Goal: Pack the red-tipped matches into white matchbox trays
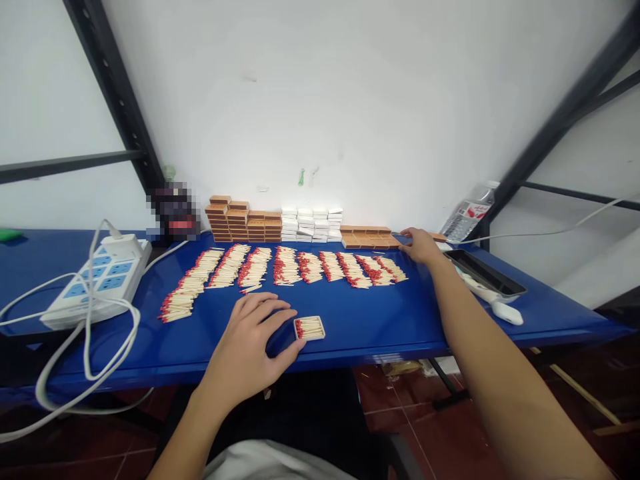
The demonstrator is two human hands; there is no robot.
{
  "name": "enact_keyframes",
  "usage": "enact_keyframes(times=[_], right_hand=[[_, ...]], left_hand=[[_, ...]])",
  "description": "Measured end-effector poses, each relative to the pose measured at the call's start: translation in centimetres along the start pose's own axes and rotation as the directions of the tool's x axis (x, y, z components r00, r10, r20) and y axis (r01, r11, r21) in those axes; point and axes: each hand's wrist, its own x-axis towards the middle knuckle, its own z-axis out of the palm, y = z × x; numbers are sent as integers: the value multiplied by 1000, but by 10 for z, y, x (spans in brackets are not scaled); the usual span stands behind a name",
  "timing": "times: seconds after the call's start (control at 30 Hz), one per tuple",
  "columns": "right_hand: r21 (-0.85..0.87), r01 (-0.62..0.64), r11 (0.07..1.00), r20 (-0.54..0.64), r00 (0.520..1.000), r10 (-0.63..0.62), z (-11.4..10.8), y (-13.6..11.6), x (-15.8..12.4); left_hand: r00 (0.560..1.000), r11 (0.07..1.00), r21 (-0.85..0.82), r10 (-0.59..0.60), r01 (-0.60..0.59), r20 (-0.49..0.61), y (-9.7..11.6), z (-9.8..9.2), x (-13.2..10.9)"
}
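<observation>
My left hand (250, 340) rests on the blue table (380, 320), fingers curved, its thumb touching a small white tray of red-tipped matches (309, 328). My right hand (419, 245) reaches to the back right, its fingers on the flat row of brown matchbox sleeves (367, 238). A long row of match bundles (280, 267) lies between the two hands. Whether the right fingers grip a sleeve is hidden.
Stacked brown boxes (243, 227) and white inner trays (310, 224) stand against the wall. A white power strip (100, 280) with looping cables sits on the left. A plastic bottle (467, 220), a dark phone (485, 273) and a white mouse-like item (503, 310) are on the right.
</observation>
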Motion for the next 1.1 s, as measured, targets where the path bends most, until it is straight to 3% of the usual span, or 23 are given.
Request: enact_keyframes(times=[0.1,0.2,0.3,0.4,0.47,0.63,0.87,1.1], right_hand=[[15,10,1000,-77,997,-9,-20,-23,-16],[199,149,969,-168,979,-116,-44,-70,-65],[413,347,842,-5,925,-379,-55,-127,-146],[533,381,756,162,831,-533,-47,-172,-217],[552,385,740,205,797,-568,-34,-190,-243],[603,400,691,168,783,-599,-11,-203,-250],[593,336,732,84,878,-471,-8,-199,-254],[584,343,736,55,888,-458,-6,-200,-258]], left_hand=[[995,998,44,-52,56,-80,1,-4,-2],[987,993,58,-96,105,-130,-4,-13,-7],[990,988,97,-112,120,-88,-16,-24,-13],[987,970,185,-146,156,-67,-30,-30,-17],[984,956,230,-170,180,-60,-36,-29,-19],[973,951,208,-228,228,-26,-38,-28,-19],[985,984,-60,-162,165,54,-21,-23,-15],[991,985,-106,-136,137,14,-25,-15,-15]])
